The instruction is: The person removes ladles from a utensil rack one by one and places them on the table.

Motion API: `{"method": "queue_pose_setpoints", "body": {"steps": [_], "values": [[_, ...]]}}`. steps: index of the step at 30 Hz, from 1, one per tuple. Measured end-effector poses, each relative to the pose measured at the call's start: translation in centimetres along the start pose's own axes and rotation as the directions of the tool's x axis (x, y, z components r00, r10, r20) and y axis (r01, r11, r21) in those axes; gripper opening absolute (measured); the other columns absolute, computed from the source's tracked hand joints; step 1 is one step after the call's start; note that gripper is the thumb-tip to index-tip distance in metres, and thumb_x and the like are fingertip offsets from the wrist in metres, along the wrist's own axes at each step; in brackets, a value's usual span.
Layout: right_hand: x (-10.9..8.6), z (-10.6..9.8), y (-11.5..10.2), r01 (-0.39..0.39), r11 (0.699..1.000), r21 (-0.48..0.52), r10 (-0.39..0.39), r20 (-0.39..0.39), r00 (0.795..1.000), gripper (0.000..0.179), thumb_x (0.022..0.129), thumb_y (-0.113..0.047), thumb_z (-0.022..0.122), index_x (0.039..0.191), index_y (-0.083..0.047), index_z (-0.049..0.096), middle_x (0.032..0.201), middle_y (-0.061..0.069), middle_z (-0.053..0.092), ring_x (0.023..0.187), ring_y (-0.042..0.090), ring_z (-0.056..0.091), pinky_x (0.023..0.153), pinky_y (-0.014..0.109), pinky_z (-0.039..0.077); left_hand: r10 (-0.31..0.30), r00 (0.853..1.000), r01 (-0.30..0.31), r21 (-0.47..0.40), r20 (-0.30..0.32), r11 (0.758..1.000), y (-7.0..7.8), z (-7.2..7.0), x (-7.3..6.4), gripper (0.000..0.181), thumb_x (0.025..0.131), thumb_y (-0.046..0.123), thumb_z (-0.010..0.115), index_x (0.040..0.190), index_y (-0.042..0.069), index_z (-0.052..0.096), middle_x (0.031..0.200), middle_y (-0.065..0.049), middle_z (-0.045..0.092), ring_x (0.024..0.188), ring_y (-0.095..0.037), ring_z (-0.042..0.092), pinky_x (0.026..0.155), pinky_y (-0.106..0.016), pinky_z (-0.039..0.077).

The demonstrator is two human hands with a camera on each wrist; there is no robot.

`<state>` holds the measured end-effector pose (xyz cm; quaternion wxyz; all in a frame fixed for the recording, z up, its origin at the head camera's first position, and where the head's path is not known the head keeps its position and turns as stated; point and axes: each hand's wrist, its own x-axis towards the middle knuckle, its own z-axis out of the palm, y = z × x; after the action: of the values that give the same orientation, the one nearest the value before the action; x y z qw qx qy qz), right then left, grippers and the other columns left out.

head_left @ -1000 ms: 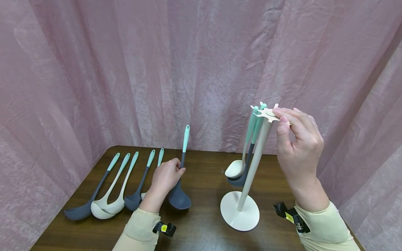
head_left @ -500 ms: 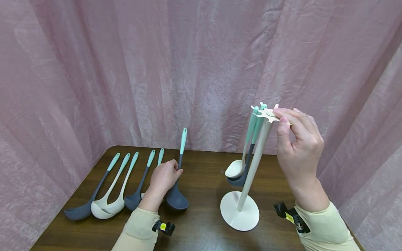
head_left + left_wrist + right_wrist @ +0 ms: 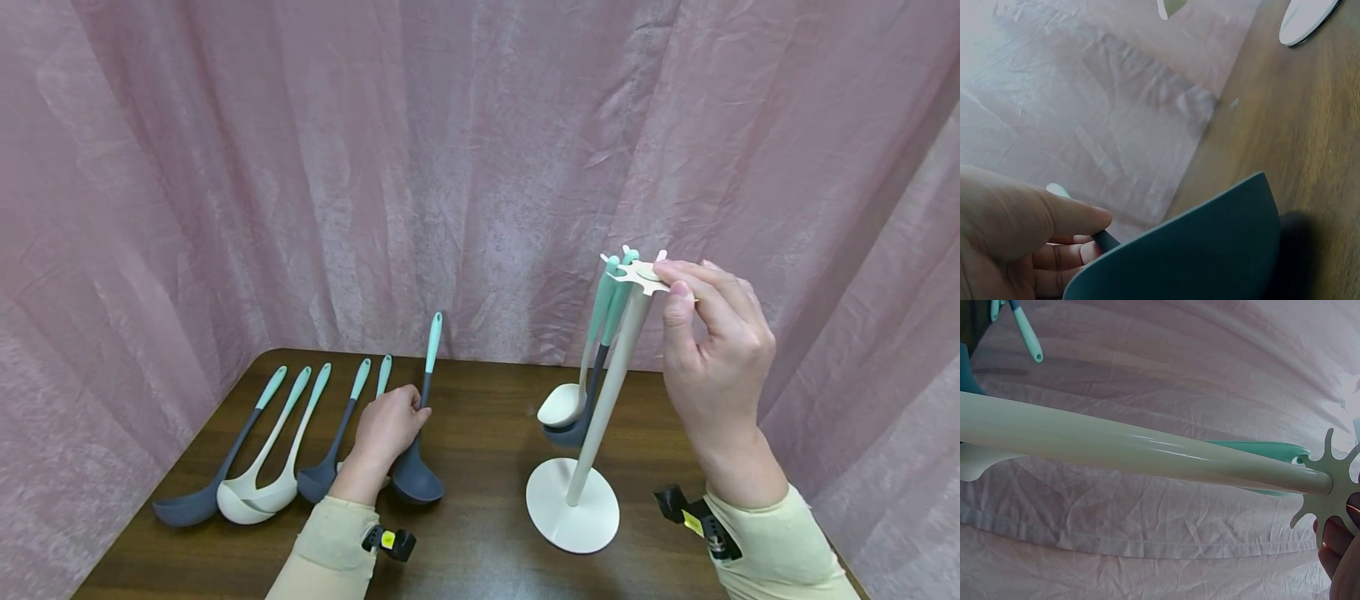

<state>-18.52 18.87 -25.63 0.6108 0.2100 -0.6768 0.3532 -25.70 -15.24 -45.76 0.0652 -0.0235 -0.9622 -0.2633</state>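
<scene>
My left hand (image 3: 386,429) pinches the shaft of a dark grey ladle (image 3: 416,479) with a mint handle, held bowl down close over the table. In the left wrist view the thumb and fingers (image 3: 1079,219) close on that shaft, with the back of the bowl (image 3: 1191,250) filling the foreground. My right hand (image 3: 716,358) grips the hooked top plate (image 3: 640,275) of a white utensil stand (image 3: 611,396). From its left hooks hang a white ladle (image 3: 561,406) and a second dark grey ladle (image 3: 567,436), both mint-handled.
On the left of the wooden table (image 3: 487,533) lies a row of several more ladles, dark grey (image 3: 187,507) and white (image 3: 279,493). One beside them is mostly hidden by my left hand. A pink curtain (image 3: 480,167) hangs behind the table.
My left hand has drifted slightly left and down with the dark grey ladle, towards the row. The right hand keeps its grip on the stand, nearly still.
</scene>
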Motion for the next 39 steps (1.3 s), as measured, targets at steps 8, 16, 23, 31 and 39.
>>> {"method": "queue_pose_setpoints", "body": {"steps": [8,16,23,31,39], "values": [[0.0,0.1,-0.2,-0.002,1.0,0.005,0.002,-0.011,1.0,0.032,0.105,-0.018,0.061,0.108,0.003,0.085,0.107,0.018,0.082,0.098,0.046,0.071,0.113,0.043,0.05,-0.017,1.0,0.017,0.014,0.008,1.0,-0.3,0.0,0.1,0.022,0.103,0.023,0.081,0.092,0.01,0.066,0.075,-0.002,0.06,0.063,-0.021,0.055,0.058,-0.036,0.042],[0.1,0.1,-0.4,-0.001,1.0,0.0,0.001,-0.012,1.0,0.032,0.104,-0.016,0.06,0.108,0.004,0.084,0.107,0.019,0.081,0.098,0.047,0.071,0.113,0.043,0.051,-0.037,0.999,0.036,0.028,0.021,0.999,-0.6,-0.1,0.2,0.022,0.104,0.022,0.08,0.092,0.009,0.067,0.075,-0.003,0.061,0.064,-0.022,0.056,0.059,-0.036,0.042],[-0.1,0.0,0.4,0.005,1.0,0.005,-0.005,-0.003,1.0,0.034,0.105,-0.021,0.06,0.111,0.0,0.086,0.109,0.015,0.082,0.1,0.042,0.072,0.113,0.045,0.051,-0.05,0.998,0.048,0.049,0.032,0.998,-0.8,0.0,0.2,0.018,0.103,0.021,0.081,0.098,0.007,0.071,0.078,-0.003,0.063,0.066,-0.022,0.058,0.061,-0.037,0.045],[-0.1,0.0,0.3,0.0,1.0,0.001,0.0,-0.001,1.0,0.034,0.106,-0.021,0.06,0.111,0.001,0.085,0.109,0.015,0.082,0.1,0.042,0.072,0.113,0.044,0.05,-0.033,0.998,0.029,0.073,0.046,0.997,-1.2,0.2,0.3,0.017,0.104,0.021,0.079,0.1,0.006,0.073,0.079,-0.003,0.065,0.067,-0.021,0.059,0.062,-0.038,0.047],[0.1,0.1,-0.9,-0.006,1.0,-0.007,0.006,-0.007,1.0,0.031,0.104,-0.015,0.06,0.107,0.005,0.084,0.107,0.021,0.081,0.098,0.048,0.07,0.113,0.042,0.05,-0.045,0.997,0.039,0.09,0.063,0.995,-1.4,0.3,0.4,0.017,0.105,0.022,0.078,0.096,0.008,0.074,0.076,-0.002,0.063,0.065,-0.02,0.058,0.06,-0.037,0.046]]}}
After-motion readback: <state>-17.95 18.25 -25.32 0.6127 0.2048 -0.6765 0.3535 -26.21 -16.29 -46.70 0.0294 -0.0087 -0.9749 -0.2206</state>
